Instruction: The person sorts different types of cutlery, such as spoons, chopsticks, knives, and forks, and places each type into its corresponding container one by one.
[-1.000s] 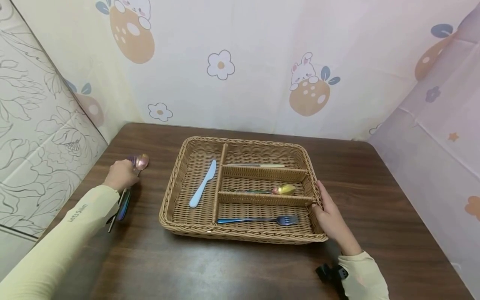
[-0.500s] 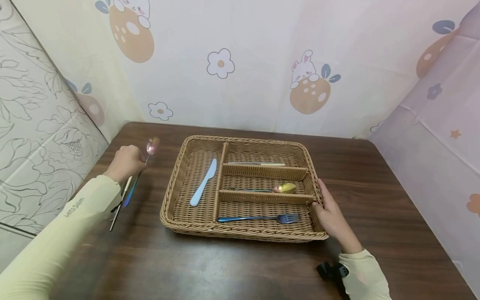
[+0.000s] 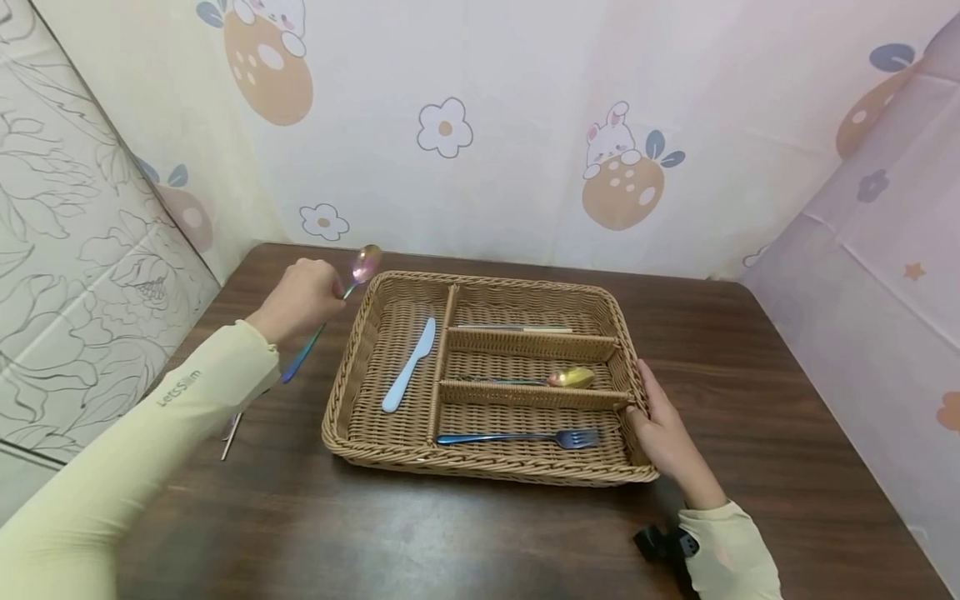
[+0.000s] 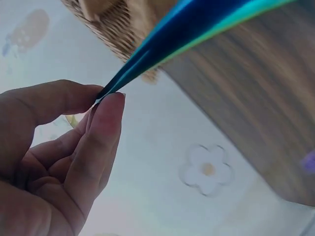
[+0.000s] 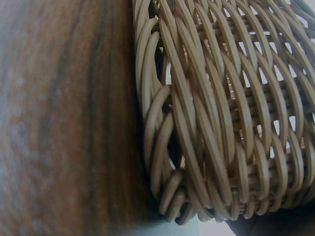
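Note:
In the head view my left hand (image 3: 306,296) pinches an iridescent spoon (image 3: 367,263) by its handle, left of the wicker basket (image 3: 495,475). The spoon's bowl points up and right, overlapping the basket's back left corner. Up close in the left wrist view, thumb and fingertips meet on the blue-green handle (image 4: 182,37). My right hand (image 3: 663,437) grips the basket's right side, thumb over the rim. Inside the divided basket lie a light blue knife (image 3: 408,367) at left, chopsticks (image 3: 547,329) at the back, a gold spoon (image 3: 572,377) in the middle and a blue fork (image 3: 517,437) in front.
A thin metal utensil end (image 3: 232,437) shows past the left sleeve, which hides what lies beneath. The brown wooden table (image 3: 420,542) backs onto a printed curtain (image 3: 510,167). A black wrist device (image 3: 663,544) is on the right arm.
My left hand has lifted the spoon off the table's left side and carried it right, towards the basket. The right hand and basket have stayed in place.

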